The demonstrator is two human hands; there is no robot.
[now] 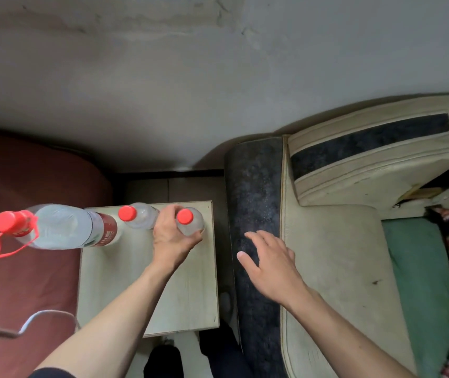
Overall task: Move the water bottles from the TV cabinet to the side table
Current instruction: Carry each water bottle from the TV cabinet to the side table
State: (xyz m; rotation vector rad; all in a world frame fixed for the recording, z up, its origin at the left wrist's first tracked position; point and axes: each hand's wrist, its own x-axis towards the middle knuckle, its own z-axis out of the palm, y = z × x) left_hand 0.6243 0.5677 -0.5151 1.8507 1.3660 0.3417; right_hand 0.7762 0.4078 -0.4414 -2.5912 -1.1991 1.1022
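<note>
Standing on the pale wooden side table (147, 282), along its far edge: 3 clear water bottles, all red-capped. Largest bottle (62, 227) at the left corner, with a dark red label and a red carry strap hanging from its neck; leaning in the wide-angle view, though likely upright. Middle small bottle (140, 216) just beside it. Right small bottle (190, 222) near the right edge, gripped around its shoulder by the left hand (171, 236), fingers wrapped and closed on the plastic. Right hand (269, 263) empty, fingers spread and relaxed, held over the dark sofa arm (253, 214), apart from every bottle.

Probably being set down or just steadied; release not yet made.

Handling, as a judgement: thin clear plastic, smooth and a little slippery, liable to dent under a hard squeeze. Fill level impossible to tell from above, so weight uncertain; large bottle surely the heaviest if full. Best taken around the shoulder or mid-body for the small ones, by neck or strap for the large one. Tall, narrow, and close to the table edge, so easily tipped by a careless withdrawal.
</note>
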